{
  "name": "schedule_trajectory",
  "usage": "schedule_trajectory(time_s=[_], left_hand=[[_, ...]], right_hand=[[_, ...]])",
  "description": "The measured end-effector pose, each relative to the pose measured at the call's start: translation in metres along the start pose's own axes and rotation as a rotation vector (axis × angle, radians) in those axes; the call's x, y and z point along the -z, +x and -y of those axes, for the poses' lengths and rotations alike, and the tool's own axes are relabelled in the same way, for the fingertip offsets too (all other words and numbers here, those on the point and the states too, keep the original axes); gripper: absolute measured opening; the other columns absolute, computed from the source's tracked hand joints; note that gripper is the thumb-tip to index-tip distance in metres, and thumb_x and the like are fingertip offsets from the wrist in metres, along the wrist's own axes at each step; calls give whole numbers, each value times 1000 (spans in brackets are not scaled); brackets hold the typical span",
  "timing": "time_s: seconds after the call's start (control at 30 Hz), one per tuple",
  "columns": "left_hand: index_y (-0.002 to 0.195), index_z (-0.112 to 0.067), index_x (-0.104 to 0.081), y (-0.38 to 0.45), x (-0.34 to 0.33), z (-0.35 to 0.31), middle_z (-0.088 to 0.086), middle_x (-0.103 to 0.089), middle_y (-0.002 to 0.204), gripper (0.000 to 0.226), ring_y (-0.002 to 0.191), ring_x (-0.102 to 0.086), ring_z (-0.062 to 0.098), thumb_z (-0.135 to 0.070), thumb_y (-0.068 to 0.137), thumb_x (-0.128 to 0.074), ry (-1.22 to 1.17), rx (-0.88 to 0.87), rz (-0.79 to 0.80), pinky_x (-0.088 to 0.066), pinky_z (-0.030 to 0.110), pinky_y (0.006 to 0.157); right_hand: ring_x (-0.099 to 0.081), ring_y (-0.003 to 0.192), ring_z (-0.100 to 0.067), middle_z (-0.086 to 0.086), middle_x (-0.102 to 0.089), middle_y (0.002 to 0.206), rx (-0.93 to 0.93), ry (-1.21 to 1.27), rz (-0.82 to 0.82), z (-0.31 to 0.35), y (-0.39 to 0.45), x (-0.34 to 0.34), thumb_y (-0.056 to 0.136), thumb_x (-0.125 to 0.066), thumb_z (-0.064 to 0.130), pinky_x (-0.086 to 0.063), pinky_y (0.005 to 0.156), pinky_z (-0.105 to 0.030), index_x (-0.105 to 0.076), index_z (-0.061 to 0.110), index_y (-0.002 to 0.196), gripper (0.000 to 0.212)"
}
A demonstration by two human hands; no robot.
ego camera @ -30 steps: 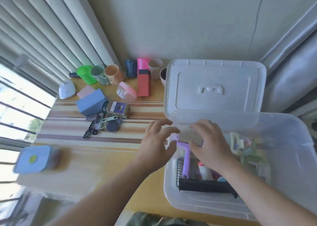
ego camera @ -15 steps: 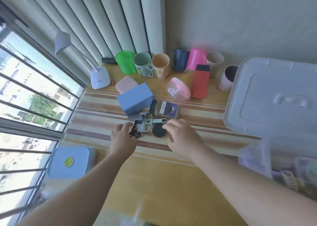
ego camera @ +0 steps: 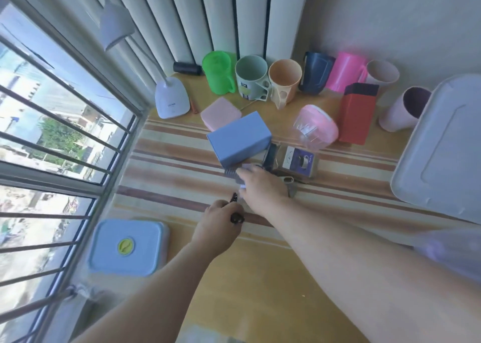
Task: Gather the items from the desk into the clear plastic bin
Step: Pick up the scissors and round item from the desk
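Observation:
My left hand (ego camera: 220,219) is closed on a small black comb-like item (ego camera: 236,219) on the striped mat. My right hand (ego camera: 264,186) lies just beyond it, fingers curled around a pale packet (ego camera: 246,167), with a grey ridged piece (ego camera: 230,172) and a green-grey tool handle (ego camera: 289,180) poking out from under it. A blue box (ego camera: 239,139) and a dark packet (ego camera: 299,160) lie right behind my right hand. The clear plastic bin (ego camera: 455,251) shows only as a blurred corner at the lower right, its white lid (ego camera: 442,147) standing at the right edge.
Along the wall stand a green jug (ego camera: 218,72), several cups, a pink jug (ego camera: 346,72) and a lilac cup (ego camera: 403,108). A red box (ego camera: 356,116), pink-lidded container (ego camera: 316,128), pink square box (ego camera: 221,113), lamp base (ego camera: 171,98) and blue lunch box (ego camera: 127,247) are also on the desk. A barred window runs along the left.
Both hands left the bin and moved left to the small items in front of the blue box. My left hand closed on the black item; my right hand now covers the packet and black disc.

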State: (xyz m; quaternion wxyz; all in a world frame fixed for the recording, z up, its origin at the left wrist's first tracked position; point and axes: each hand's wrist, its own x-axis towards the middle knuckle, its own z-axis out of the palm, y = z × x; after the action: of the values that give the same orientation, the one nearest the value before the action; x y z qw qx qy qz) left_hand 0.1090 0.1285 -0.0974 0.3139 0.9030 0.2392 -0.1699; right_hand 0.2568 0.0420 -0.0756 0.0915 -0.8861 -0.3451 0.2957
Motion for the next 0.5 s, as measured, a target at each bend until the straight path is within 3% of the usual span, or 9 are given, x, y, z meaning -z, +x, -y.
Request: schedule_trajectory(time_s=[0.1, 0.2, 0.3, 0.4, 0.5], left_hand=[[113, -31, -66, -14, 6, -1, -5, -60, 107, 22, 96, -55, 17, -24, 93, -64, -143, 21, -35, -42, 29, 79], [121, -34, -61, -25, 14, -3, -8, -57, 107, 24, 100, -52, 15, -25, 99, -55, -212, 43, -83, -40, 31, 81], [103, -33, -60, -32, 21, -23, -9, -60, 99, 20, 100, -51, 18, -20, 100, -45, -266, 25, -76, -40, 35, 77], [91, -33, -58, -41, 25, -68, -8, -60, 91, 8, 88, -55, 16, -35, 98, -54, -317, -19, -73, -41, 29, 71], [101, -37, -53, -50, 19, -121, -11, -60, 95, 21, 86, -55, 8, -37, 87, -70, -266, -119, -73, -44, 28, 70]], right_hand=[[-64, 105, -34, -1, -62, 116, -7, 43, -105, -9, -9, -3, 93, -60, 12, -41, 69, -37, -61, 22, 108, 18], [-54, 106, -28, 0, -61, 114, 28, 234, -200, -28, -35, 0, 89, -60, 14, -38, 79, -35, -66, 26, 118, 32], [-53, 88, -10, 8, -55, 101, -42, 531, -216, -48, -76, 20, 83, -66, 14, -42, 75, -29, -65, 31, 113, 35], [-57, 74, -10, 7, -59, 90, -111, 694, -137, -71, -131, 45, 84, -66, 14, -44, 61, -21, -58, 42, 116, 44], [-63, 76, -15, 10, -64, 86, -144, 757, -138, -95, -185, 69, 88, -65, 17, -49, 65, -24, -54, 51, 120, 48]])
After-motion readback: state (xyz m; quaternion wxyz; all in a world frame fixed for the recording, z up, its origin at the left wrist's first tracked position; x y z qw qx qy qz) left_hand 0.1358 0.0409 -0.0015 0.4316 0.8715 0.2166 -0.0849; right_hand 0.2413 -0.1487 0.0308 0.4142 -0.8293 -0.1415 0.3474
